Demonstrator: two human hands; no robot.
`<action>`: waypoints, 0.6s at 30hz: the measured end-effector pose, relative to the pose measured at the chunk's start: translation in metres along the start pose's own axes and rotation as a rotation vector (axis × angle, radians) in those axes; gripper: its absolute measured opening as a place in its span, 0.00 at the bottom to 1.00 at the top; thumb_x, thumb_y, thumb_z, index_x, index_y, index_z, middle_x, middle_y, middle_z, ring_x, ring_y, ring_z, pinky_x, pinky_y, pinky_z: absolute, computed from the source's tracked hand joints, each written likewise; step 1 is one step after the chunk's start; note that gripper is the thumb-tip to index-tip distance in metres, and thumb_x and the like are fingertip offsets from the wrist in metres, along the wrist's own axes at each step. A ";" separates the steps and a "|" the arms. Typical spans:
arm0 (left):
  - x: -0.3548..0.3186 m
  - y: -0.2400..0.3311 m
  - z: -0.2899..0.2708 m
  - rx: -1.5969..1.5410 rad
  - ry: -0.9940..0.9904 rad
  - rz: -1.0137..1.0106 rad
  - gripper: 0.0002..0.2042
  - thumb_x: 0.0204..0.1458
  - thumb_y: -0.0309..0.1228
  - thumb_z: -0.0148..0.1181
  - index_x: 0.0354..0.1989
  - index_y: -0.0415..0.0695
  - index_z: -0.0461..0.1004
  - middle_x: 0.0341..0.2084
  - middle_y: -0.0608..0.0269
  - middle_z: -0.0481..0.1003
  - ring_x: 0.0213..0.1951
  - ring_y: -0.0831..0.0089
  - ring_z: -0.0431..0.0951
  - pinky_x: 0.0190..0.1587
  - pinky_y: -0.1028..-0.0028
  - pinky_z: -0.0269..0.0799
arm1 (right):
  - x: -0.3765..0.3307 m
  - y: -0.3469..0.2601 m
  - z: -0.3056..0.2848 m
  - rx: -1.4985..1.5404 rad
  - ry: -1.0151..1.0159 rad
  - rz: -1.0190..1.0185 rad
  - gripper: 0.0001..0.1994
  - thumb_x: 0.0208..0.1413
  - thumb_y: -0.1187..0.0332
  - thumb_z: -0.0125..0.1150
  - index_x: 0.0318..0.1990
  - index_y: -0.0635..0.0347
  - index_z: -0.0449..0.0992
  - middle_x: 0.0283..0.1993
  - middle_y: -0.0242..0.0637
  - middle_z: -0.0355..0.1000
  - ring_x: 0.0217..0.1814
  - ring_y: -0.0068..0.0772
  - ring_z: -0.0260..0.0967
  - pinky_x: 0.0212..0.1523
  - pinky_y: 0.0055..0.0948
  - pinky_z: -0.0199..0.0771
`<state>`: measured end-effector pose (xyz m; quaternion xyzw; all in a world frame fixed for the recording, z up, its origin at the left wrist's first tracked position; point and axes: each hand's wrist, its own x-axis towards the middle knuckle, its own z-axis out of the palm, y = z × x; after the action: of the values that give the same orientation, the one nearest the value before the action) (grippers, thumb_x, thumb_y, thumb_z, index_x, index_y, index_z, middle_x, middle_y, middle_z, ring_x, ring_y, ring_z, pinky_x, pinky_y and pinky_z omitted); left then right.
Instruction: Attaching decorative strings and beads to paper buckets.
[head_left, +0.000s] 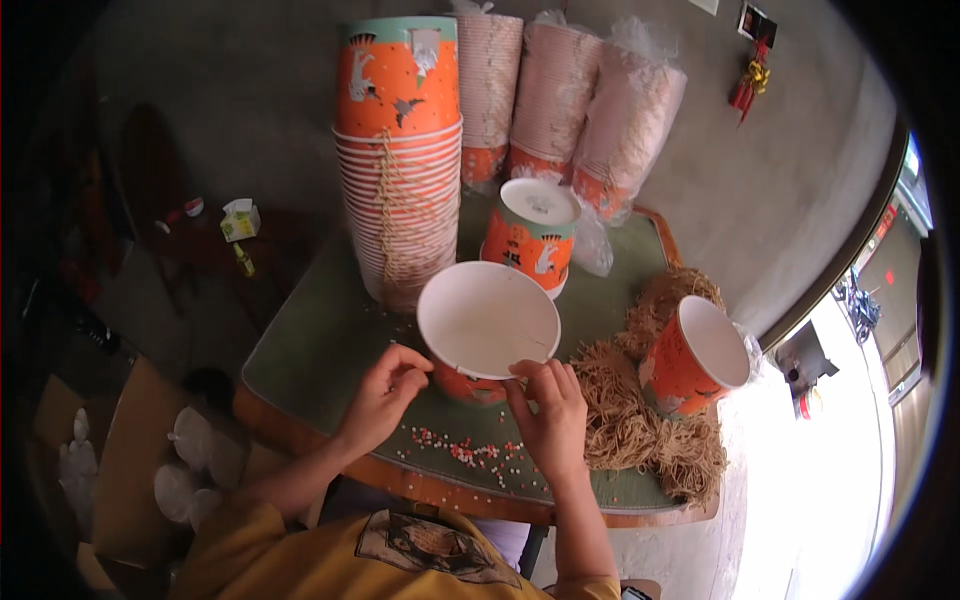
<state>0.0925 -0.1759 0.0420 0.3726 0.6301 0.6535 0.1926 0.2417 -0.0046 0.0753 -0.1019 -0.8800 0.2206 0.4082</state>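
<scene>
A paper bucket (487, 318) with a white inside and an orange printed outside stands upright at the near middle of the table. At its left rim, the thumb and forefinger of my left hand (388, 398) are pinched together; what they hold, if anything, is too small to name. My right hand (550, 405) is closed at the bucket's near right rim, fingertips together, and their contents are hidden. A faint thin line shows inside the bucket near those fingers. Small red and white paper dots (470, 452) lie scattered on the table between my forearms.
A tall stack of nested buckets (398, 200) with tan cords hanging down it stands behind left. An upturned bucket (530, 235) and several plastic-wrapped stacks (560, 95) stand farther back. Tan cord bundles (625, 420) and a tilted bucket (700, 355) lie right. A cardboard box (150, 440) is at left.
</scene>
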 end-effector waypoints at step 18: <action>0.179 0.193 -0.119 0.816 0.215 1.222 0.46 0.35 0.43 0.77 0.62 0.37 0.57 0.57 0.47 0.63 0.60 0.51 0.63 0.64 0.58 0.56 | 0.237 -0.067 -0.067 1.188 -0.132 -0.038 0.26 0.60 0.63 0.57 0.64 0.56 0.60 0.33 0.25 0.64 0.28 0.14 0.58 0.23 0.14 0.58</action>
<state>-0.0683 -0.1531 0.2810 0.6327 0.5184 0.3911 -0.4219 0.1398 0.0418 0.3051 0.1734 -0.6310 0.6736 0.3435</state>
